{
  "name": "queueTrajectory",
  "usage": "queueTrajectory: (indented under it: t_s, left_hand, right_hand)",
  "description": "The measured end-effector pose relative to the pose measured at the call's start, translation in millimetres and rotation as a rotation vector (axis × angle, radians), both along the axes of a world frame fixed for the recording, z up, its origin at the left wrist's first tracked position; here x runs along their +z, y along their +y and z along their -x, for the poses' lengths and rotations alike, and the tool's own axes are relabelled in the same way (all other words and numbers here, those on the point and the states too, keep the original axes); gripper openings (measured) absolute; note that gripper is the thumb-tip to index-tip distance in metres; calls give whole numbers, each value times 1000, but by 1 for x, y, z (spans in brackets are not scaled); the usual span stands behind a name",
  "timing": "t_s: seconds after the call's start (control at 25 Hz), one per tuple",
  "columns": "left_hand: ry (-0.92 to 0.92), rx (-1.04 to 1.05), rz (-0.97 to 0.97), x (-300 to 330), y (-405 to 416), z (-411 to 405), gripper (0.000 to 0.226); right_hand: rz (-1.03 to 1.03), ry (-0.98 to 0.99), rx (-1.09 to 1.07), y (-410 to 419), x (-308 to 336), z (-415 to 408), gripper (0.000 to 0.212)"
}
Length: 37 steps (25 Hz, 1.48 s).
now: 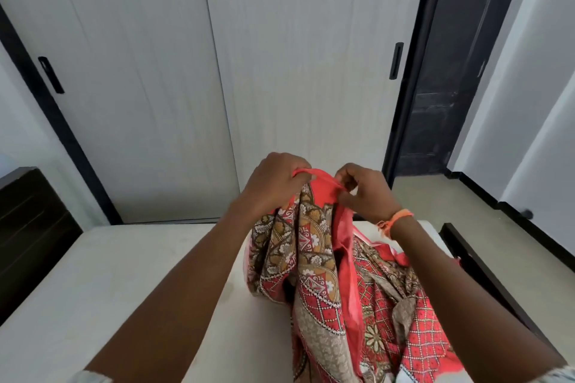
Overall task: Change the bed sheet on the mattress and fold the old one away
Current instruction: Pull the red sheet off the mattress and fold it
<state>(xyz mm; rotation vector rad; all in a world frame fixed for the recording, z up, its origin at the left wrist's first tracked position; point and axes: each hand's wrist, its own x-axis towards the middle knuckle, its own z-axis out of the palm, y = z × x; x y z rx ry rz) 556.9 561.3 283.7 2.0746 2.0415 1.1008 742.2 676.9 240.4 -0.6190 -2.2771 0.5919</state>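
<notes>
Both hands up on the red hem, sheet hanging down onto the bare mattress

The left hand [275, 179] and right hand [364, 190] are close together, each with fingers curled and pinching the plain red edge of the bed sheet [314, 261]. The rest of it drops straight down from the fingers, so its long axis runs top to bottom toward the person, and it piles on the right half of the white mattress [109, 274]. Neither hand is really nearer, both sit on the same hem. I'd guess the next bit is sliding the hands apart along that edge to find the corners. Fabric looks thin and floppy, red with brown and cream block-print motifs, bunched in deep folds. Grey wardrobe doors [217, 71] behind.
</notes>
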Motion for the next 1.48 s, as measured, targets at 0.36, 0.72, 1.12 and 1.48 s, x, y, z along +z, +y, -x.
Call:
queueTrajectory:
  t_s: [0.36, 0.72, 1.12, 1.48]
  left_hand:
    - [-109, 167, -301, 29, 15, -2, 21]
    - [-179, 363, -422, 49, 11, 20, 27]
    - [-200, 701, -136, 30, -7, 82, 27]
    - [-244, 175, 176, -6, -10, 4, 100]
  right_hand:
    - [219, -58, -280, 0, -98, -17, 18]
    - [378, -132, -549, 19, -158, -45, 15]
    - [268, 38, -622, 56, -79, -73, 16]
    - [-70, -227, 120, 20, 72, -17, 15]
